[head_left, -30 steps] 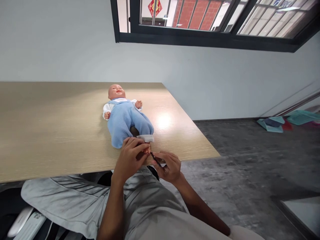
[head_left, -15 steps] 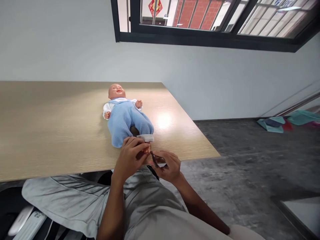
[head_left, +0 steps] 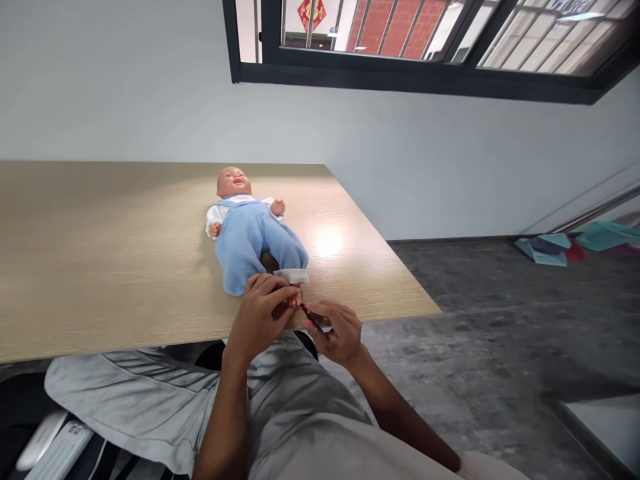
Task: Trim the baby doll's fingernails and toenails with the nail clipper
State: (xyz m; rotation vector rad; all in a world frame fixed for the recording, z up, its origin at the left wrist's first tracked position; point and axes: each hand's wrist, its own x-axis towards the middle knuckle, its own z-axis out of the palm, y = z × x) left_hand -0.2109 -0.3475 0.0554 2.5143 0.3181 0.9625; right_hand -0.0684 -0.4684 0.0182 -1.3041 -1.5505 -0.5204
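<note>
A baby doll in blue overalls and a white shirt lies on its back on the table, its feet toward me. My left hand is closed around the doll's bare foot, below a white trouser cuff. Between the thumb and fingers of my right hand is a small dark nail clipper. Its tip is at the doll's toes; whether it touches them I cannot tell. My left fingers hide much of the foot.
The wooden table has its near edge at my lap and its right edge beyond my right hand. Behind it rise a wall and a barred window. Teal and red items lie on the grey floor at far right.
The nail clipper's two arms, spread apart before, are now pressed together in my right hand. My left hand and the doll have stayed in place.
</note>
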